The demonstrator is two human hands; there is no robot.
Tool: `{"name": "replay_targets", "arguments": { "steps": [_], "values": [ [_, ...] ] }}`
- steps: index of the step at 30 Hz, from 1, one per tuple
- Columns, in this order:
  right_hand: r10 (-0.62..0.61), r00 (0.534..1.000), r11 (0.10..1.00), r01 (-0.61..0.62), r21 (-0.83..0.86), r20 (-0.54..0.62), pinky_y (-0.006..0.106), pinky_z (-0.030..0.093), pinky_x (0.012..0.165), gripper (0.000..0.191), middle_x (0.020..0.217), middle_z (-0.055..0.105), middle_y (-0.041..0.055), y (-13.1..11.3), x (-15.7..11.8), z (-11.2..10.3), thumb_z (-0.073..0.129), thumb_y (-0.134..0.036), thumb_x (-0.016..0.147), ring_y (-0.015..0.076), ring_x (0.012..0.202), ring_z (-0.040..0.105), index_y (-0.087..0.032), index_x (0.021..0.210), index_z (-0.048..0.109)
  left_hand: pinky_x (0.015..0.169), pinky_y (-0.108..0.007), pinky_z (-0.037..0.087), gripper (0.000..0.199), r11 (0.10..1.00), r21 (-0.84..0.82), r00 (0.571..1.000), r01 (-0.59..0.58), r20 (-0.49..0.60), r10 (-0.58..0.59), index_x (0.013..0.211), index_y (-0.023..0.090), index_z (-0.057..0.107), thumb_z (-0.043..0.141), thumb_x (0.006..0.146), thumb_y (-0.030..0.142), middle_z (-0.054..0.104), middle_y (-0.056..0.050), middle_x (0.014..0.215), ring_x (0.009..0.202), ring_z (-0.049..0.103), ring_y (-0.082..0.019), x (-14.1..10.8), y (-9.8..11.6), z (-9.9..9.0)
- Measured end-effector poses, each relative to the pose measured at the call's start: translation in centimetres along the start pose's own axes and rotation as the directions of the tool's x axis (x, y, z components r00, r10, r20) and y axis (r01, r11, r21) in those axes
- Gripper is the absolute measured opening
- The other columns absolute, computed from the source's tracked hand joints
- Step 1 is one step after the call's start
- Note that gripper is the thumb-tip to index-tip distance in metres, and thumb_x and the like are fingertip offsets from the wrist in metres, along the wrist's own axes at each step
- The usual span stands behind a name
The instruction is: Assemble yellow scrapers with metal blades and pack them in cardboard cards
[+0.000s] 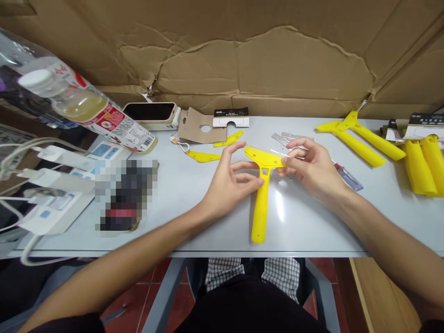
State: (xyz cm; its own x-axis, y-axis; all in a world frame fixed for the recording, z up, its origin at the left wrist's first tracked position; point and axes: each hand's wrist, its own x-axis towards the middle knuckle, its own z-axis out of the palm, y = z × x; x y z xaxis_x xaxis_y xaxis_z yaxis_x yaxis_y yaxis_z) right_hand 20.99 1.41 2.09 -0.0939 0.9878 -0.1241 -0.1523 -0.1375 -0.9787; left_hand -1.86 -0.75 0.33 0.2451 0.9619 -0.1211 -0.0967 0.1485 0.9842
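1. Holds a yellow scraper (261, 203) at center frame, head up and handle toward the bottom edge, over the desk (215, 240).
2. Steadies the neck with the left hand (231, 180), loosely curled, thumb on the handle and index finger raised near the head's left end.
3. Pinches the head's right end with the right hand (310, 166), thumb and fingers nearly closed, beside a thin clear strip (268, 151) along the top edge.
4. Has flat yellow pieces (203, 157) beyond the left hand, metal blades (280, 139) and a screwdriver (347, 177) near the right.
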Motion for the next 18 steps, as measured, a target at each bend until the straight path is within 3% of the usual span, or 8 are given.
{"name": "replay_targets", "arguments": {
  "steps": [3, 6, 10, 14, 18],
  "values": [
    [0.005, 1.000, 1.000, -0.005, -0.010, 0.011, 0.034, 0.063, 0.070, 0.036, 0.073, 0.071, -0.0072, 0.1, 0.0, -0.2, 0.088, -0.018, 0.077, 0.0168, 0.062, 0.076, -0.025, 0.103, 0.064, 0.068, -0.029, 0.070, 0.080, 0.972, 0.211, 0.995, -0.102, 0.026, 0.099, 0.153, 0.032, 0.048, 0.088, 0.083, 0.028, 0.073, -0.007, 0.121, 0.073, 0.078, -0.014, -0.7, -0.5, 0.3],
    [0.002, 0.999, 1.000, -0.001, -0.025, 0.034, 0.033, 0.062, 0.071, 0.033, 0.074, 0.072, -0.0064, 0.5, 0.1, -0.4, 0.087, -0.018, 0.081, 0.0171, 0.064, 0.077, -0.025, 0.104, 0.064, 0.060, -0.026, 0.068, 0.058, 0.910, 0.377, 0.984, -0.174, 0.084, 0.154, 0.144, 0.025, 0.062, 0.081, 0.088, 0.030, 0.074, -0.008, 0.117, 0.063, 0.073, -0.011, -1.0, -0.8, 0.3],
    [0.005, 0.999, 0.999, -0.004, -0.034, 0.033, 0.034, 0.062, 0.070, 0.034, 0.074, 0.071, -0.0064, 0.8, 0.2, -0.6, 0.088, -0.018, 0.081, 0.0180, 0.065, 0.077, -0.026, 0.104, 0.065, 0.059, -0.026, 0.069, 0.058, 0.814, 0.503, 0.957, -0.290, 0.138, 0.255, 0.145, 0.017, 0.066, 0.078, 0.091, 0.034, 0.077, -0.011, 0.112, 0.061, 0.072, -0.011, -1.0, -1.0, 0.3],
    [0.004, 1.000, 0.999, -0.003, -0.037, 0.025, 0.034, 0.061, 0.069, 0.033, 0.075, 0.071, -0.0064, 0.6, 0.2, -0.4, 0.088, -0.018, 0.080, 0.0179, 0.065, 0.077, -0.026, 0.103, 0.065, 0.060, -0.024, 0.068, 0.054, 0.723, 0.541, 0.901, -0.430, 0.204, 0.383, 0.141, 0.012, 0.068, 0.077, 0.092, 0.032, 0.079, -0.010, 0.108, 0.062, 0.072, -0.010, -1.1, -0.9, 0.4],
    [-0.013, 1.000, 0.999, 0.014, -0.051, 0.024, 0.035, 0.060, 0.067, 0.035, 0.071, 0.071, -0.0065, -0.3, 0.1, -0.4, 0.088, -0.018, 0.076, 0.0167, 0.060, 0.073, -0.026, 0.101, 0.065, 0.060, -0.022, 0.064, 0.018, 0.632, 0.524, 0.815, -0.571, 0.265, 0.516, 0.112, 0.015, 0.075, 0.067, 0.099, 0.024, 0.080, -0.006, 0.096, 0.065, 0.072, -0.009, -1.0, -0.7, 0.1]
  ]
}}
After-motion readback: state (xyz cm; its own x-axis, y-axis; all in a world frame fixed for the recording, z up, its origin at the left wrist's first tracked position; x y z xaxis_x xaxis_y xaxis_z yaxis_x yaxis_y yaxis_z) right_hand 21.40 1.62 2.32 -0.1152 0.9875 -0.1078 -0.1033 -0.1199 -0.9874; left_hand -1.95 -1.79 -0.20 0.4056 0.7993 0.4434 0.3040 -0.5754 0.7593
